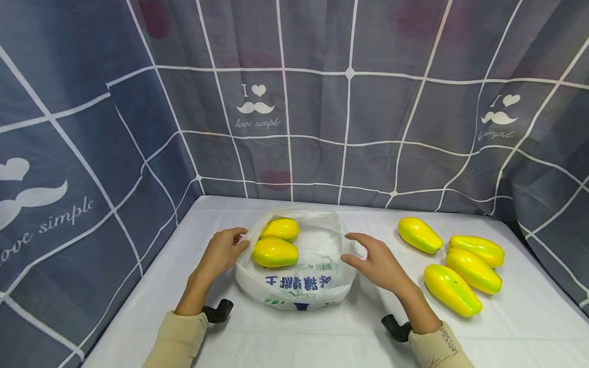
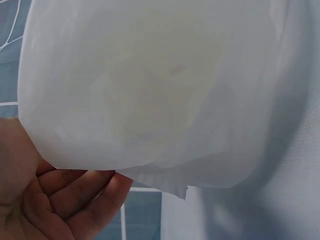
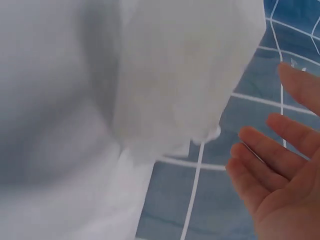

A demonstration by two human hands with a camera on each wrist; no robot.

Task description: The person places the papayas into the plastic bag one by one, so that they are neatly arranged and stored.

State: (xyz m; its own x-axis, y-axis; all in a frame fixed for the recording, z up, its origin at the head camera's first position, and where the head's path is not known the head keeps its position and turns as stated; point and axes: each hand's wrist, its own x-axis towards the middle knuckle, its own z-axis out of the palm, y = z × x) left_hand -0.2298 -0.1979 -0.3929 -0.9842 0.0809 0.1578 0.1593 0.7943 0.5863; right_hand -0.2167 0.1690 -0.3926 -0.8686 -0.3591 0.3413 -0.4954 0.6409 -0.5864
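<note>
A white plastic bag [image 1: 299, 289] with blue and green print stands with its mouth open on the table. Inside, toward its left, lie two yellow-green papayas [image 1: 275, 253], one behind the other. My left hand [image 1: 223, 251] pinches the bag's left rim; in the left wrist view its fingers curl at the bag's edge. Beside the right rim is my right hand [image 1: 375, 260], thumb and fingers apart. The right wrist view shows that hand [image 3: 280, 170] with relaxed fingers and a gap between it and the bag [image 3: 170, 75].
Several more papayas [image 1: 453, 290] lie grouped on the right side of the white-covered table [image 1: 322, 337]. A dark grid-patterned curtain [image 1: 317, 107] hangs behind and along both sides. Each wrist carries a black camera mount [image 1: 220, 311].
</note>
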